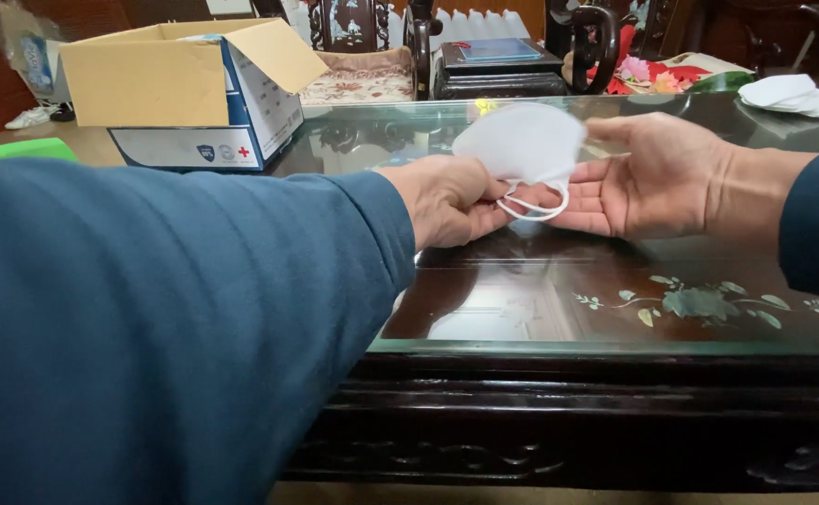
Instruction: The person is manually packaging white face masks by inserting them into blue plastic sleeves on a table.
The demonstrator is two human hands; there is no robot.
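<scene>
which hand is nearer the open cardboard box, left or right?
Left. The left hand is right of the cardboard box and nearer the camera, gripping the white mask. The right hand is farther right, beyond the mask.

Bare glass tabletop (540, 281) ahead; cardboard box (185, 93) perhaps crowding far left.

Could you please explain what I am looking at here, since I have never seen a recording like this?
There is no machine: a person wears a camera on the head, looking down at their own two bare hands in blue sleeves. The left hand pinches the ear loops of a white face mask, while the open right hand supports it from behind. Below is a dark, glass-topped wooden table with a flower inlay. On it stand an open cardboard box at the far left and a pile of more white masks at the far right.
</scene>
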